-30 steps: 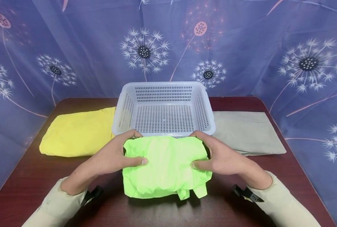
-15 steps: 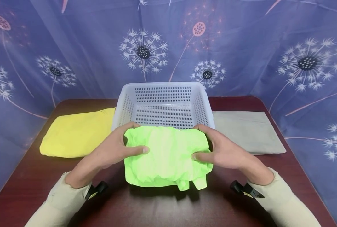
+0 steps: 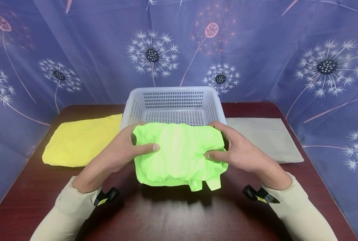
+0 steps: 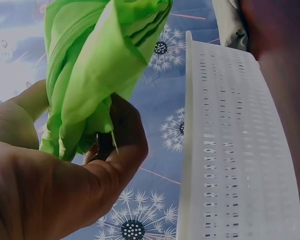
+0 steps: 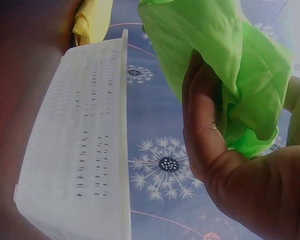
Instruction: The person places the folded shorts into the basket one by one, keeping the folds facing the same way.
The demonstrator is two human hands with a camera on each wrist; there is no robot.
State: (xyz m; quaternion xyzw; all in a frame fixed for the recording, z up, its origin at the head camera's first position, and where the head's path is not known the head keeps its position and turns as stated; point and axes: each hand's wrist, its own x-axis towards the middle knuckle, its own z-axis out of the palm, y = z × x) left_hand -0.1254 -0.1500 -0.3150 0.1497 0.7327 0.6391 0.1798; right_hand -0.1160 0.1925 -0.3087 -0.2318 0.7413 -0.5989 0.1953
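A folded bright green garment, its layers bunched and two short flaps hanging from its lower edge, is held up between both hands. My left hand grips its left end, thumb on top and fingers underneath. The right hand grips the other end the same way. In the left wrist view the fingers curl under the green cloth. The right wrist view has the fingers bent beneath its folds. Behind the garment stands a pale perforated plastic basket, its front rim hidden by the cloth.
On the dark red table, a folded yellow cloth lies left of the basket. A folded grey cloth lies to its right. A blue curtain with dandelion prints hangs close behind the table.
Both hands have carried the green garment forward and up, so that it now overlaps the basket's front part in the head view. The basket and the other two cloths have stayed put.
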